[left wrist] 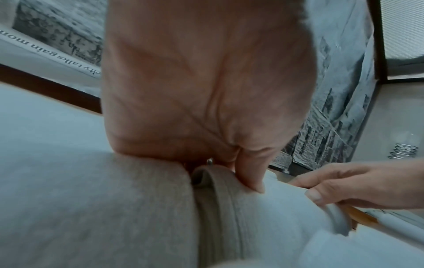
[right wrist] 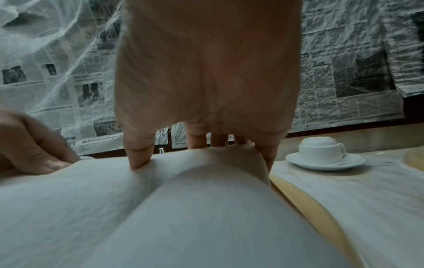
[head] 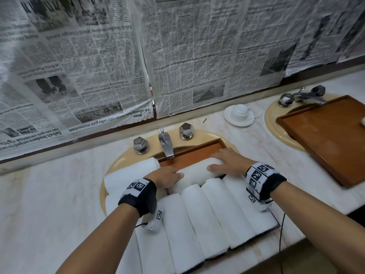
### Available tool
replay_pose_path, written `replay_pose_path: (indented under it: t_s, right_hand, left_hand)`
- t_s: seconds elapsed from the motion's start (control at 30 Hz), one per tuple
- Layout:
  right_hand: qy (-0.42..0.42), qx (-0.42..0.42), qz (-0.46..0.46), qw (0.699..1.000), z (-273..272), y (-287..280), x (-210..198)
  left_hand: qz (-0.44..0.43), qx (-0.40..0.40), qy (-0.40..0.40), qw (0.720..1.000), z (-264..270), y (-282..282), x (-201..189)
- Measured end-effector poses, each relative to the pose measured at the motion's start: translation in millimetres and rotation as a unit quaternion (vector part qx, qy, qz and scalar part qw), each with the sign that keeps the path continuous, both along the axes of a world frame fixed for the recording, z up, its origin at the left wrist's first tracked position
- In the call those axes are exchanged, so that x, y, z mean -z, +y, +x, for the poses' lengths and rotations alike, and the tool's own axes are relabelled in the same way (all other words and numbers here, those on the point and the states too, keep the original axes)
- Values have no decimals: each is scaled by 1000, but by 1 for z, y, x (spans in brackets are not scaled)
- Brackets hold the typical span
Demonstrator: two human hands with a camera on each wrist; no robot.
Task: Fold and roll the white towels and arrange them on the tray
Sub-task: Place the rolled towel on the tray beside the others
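Observation:
Several rolled white towels (head: 199, 218) lie side by side on a wooden tray (head: 189, 153) set over the sink. One more rolled towel (head: 195, 173) lies crosswise beyond them, at the tray's far end. My left hand (head: 175, 175) grips its left end, thumb pressed into the cloth (left wrist: 286, 208). My right hand (head: 215, 161) wraps its right end, with the fingers over the far side and the thumb dug into the near side (right wrist: 206, 163). Two further rolls (head: 132, 173) sit at the tray's left edge.
A chrome tap (head: 166, 143) with two faceted knobs stands just behind the tray. On the marble counter to the right there is an upturned white cup on a saucer (head: 239, 113). A second wooden tray (head: 324, 135) covers the right sink. Newspaper covers the wall behind.

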State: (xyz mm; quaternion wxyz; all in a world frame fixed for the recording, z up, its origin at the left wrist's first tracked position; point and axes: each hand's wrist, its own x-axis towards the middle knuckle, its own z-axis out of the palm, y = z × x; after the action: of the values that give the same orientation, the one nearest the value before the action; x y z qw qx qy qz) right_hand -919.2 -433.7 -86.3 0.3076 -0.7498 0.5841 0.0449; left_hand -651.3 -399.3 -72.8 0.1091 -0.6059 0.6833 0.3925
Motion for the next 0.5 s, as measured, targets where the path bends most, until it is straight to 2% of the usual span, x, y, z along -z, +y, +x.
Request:
replay_pose_path:
  t_s: [0.13, 0.27, 0.43, 0.5]
  right_hand:
    - [-40, 17, -11, 999, -3, 5, -3]
    - [-1, -3, -6, 1000, 0, 4, -6]
    - [63, -65, -66, 994, 2, 12, -6]
    - [70, -74, -73, 992, 2, 12, -3]
  left_hand:
    - [13, 0, -11, 1000, -2, -5, -7]
    - [5, 1, -6, 1000, -4, 1, -7]
    - [-146, 32, 73, 986, 5, 22, -2]
    - [-177, 53, 73, 980, 5, 28, 1]
